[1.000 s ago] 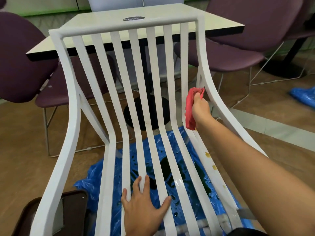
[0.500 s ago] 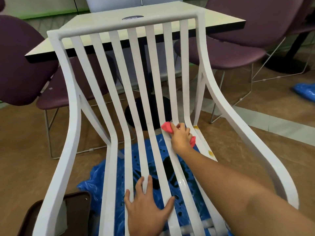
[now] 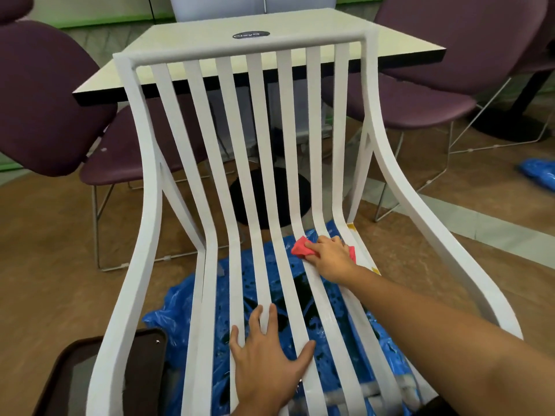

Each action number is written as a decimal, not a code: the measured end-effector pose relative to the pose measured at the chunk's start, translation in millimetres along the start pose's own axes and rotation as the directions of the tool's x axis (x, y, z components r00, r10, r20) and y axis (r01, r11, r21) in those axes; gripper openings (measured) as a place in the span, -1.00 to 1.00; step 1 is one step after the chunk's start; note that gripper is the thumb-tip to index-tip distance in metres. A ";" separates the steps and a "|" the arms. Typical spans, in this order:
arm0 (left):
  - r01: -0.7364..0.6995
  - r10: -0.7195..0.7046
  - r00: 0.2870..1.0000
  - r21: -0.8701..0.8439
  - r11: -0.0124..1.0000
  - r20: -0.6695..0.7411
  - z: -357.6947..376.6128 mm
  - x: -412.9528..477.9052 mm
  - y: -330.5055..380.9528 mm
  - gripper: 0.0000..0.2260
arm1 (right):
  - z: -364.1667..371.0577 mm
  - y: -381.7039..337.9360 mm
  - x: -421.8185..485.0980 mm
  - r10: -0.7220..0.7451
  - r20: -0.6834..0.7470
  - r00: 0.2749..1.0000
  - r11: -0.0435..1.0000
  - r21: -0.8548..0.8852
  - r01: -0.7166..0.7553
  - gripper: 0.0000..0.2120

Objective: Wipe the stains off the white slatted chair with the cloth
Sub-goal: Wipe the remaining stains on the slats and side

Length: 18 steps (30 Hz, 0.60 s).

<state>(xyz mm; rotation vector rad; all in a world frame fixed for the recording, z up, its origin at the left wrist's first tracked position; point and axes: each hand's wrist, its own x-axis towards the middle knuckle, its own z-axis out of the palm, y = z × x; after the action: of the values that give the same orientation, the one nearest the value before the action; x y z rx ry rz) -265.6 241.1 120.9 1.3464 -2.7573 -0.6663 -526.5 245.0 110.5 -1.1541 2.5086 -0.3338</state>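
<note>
The white slatted chair [image 3: 264,151] fills the middle of the view, its back rising away from me. My right hand [image 3: 330,258] holds a red cloth [image 3: 300,247] and presses it on the right-hand seat slats, just in front of the bend into the backrest. Yellow stains [image 3: 350,226] mark the rightmost slat beside the hand, one beyond it and one nearer me. My left hand [image 3: 267,361] lies flat with fingers spread on the middle seat slats near the front.
Blue plastic sheeting [image 3: 180,307] covers the floor under the seat. A cream table [image 3: 390,40] stands right behind the chair back, with purple chairs [image 3: 45,94] left and right. A dark tray [image 3: 69,379] sits at lower left. More blue plastic [image 3: 540,172] lies far right.
My right hand came down with the cloth from beside the right armrest onto the seat slats, then stayed about there. My left hand stayed on the seat.
</note>
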 end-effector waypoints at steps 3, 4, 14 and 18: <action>-0.016 0.016 1.000 0.015 1.000 0.014 -2.1 -3.0 -0.3 -0.05 | -13.2 2.7 -33.8 0.011 0.097 0.995 0.999 0.037 -0.015 -0.77; -0.019 0.019 1.000 0.024 1.000 0.021 -2.9 -3.1 -0.8 -0.05 | -17.6 3.4 -44.7 0.040 0.148 0.988 0.993 0.108 -0.056 -0.82; -0.063 0.063 0.998 0.086 0.994 0.013 -0.3 -4.0 -3.6 -0.06 | -147.0 -26.6 -150.7 0.100 -0.089 0.991 0.583 0.812 0.014 -0.62; -0.100 0.099 0.995 0.141 0.985 0.011 -0.3 -5.6 0.2 -0.09 | -212.6 -5.2 -166.3 0.244 -0.213 0.946 0.127 0.974 0.186 -0.69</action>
<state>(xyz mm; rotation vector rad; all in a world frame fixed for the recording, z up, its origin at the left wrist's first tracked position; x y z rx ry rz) -262.1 245.3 122.2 1.2190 -2.9013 -0.4769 -510.8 382.6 342.2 -0.3906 1.6526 -1.9934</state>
